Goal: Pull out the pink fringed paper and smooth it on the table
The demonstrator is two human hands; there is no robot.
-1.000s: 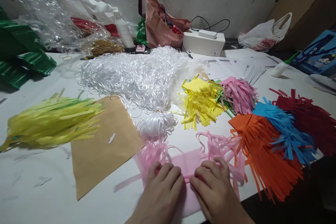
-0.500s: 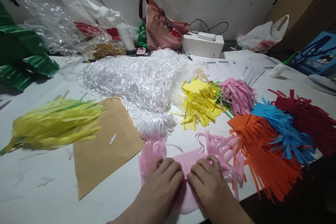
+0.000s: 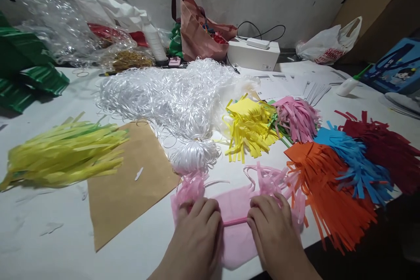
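Since the earlier frames the two hands have drawn apart along the pink fringed tissue sheet [image 3: 234, 210], baring a darker pink rolled fold [image 3: 234, 222] that runs between them. The left hand [image 3: 197, 236] lies palm down on the sheet's left part, fingers [image 3: 205, 210] bent and close together, pressing the paper; the right hand [image 3: 274, 234] does the same on the right part, its fingers curled over the fold's end. Neither hand grips anything closed in the palm; both flatten the sheet against the white bench [image 3: 49, 236]. The sheet lies at the near edge of the bench, its cut fringes bunched beyond each hand. Just to its left lies a brown paper sheet [image 3: 127, 183], with a yellow-green fringe bundle [image 3: 65, 153] further left. A white heap of curled ribbon [image 3: 177, 100] lies behind the sheet. To the right, touching the pink fringe, lies an orange fringed piece [image 3: 328, 188], with blue [image 3: 354, 162], dark red [image 3: 387, 148], yellow [image 3: 249, 124] and another pink [image 3: 297, 118] piece beyond
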